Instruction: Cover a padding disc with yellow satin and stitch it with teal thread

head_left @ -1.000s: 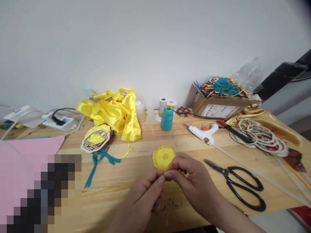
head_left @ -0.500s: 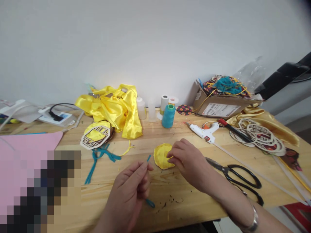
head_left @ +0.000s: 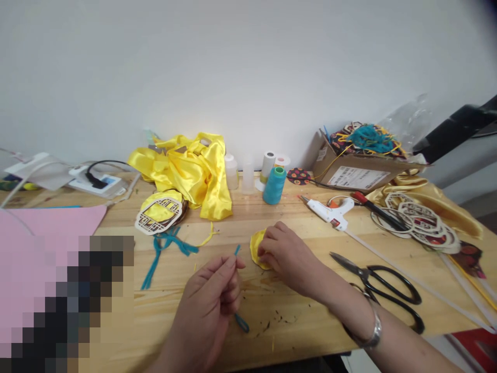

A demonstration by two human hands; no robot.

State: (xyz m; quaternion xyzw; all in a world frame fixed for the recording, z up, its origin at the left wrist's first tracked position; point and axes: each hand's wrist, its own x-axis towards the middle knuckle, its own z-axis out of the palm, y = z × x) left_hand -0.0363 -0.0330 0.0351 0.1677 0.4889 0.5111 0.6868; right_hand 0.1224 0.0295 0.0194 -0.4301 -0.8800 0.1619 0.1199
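My left hand (head_left: 212,303) is closed in a pinch on a short piece of teal cord (head_left: 236,250); its upper end sticks up past my fingertips and its lower end (head_left: 241,324) curls out below my palm. My right hand (head_left: 285,254) lies over a small round yellow satin piece (head_left: 255,247) on the wooden table (head_left: 295,321), fingers curled and gripping it, hiding most of it.
Black scissors (head_left: 382,291) lie just right of my right hand. Behind are a white glue gun (head_left: 330,212), a teal thread spool (head_left: 274,185), yellow satin cloth (head_left: 190,171), a wooden fretwork disc (head_left: 159,215), more teal cord (head_left: 163,248), a cardboard box (head_left: 359,168) and pink paper (head_left: 42,233).
My hands were together at the yellow piece, then parted. My left hand drew back holding the teal cord; my right hand went down onto the yellow piece and covered it.
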